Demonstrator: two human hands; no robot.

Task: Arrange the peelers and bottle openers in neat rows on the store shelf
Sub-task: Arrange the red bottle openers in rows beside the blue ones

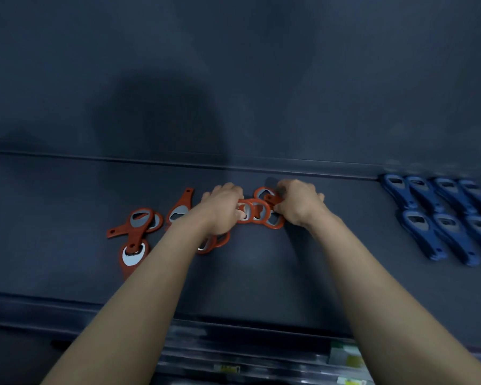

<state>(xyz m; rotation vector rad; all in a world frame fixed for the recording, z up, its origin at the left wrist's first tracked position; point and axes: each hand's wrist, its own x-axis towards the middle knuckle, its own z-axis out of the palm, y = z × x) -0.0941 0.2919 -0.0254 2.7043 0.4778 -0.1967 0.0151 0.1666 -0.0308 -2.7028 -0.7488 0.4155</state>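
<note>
**Both hands clamped on the red bunch, mid-shelf**

We saw both arms reaching in over the front of the dark shelf, and the action was dead centre. The left hand had its fingers curled down onto one end of a bunch of red openers. The right hand had its fingers curled round the other end. The bunch sat squeezed between the two, ring overlapping ring, low on the shelf not far from the back wall. How many openers were in that bunch, we could not tell.

Off to the left, apart from the hands, a few loose red openers lay crossed over one another. A slanted red opener lay just beside the left wrist. Another red one peeked out from under the left forearm.

Far right, the blue openers lay in two tidy rows, handles pointing towards us. Below the shelf edge, blurred price labels showed.
</note>
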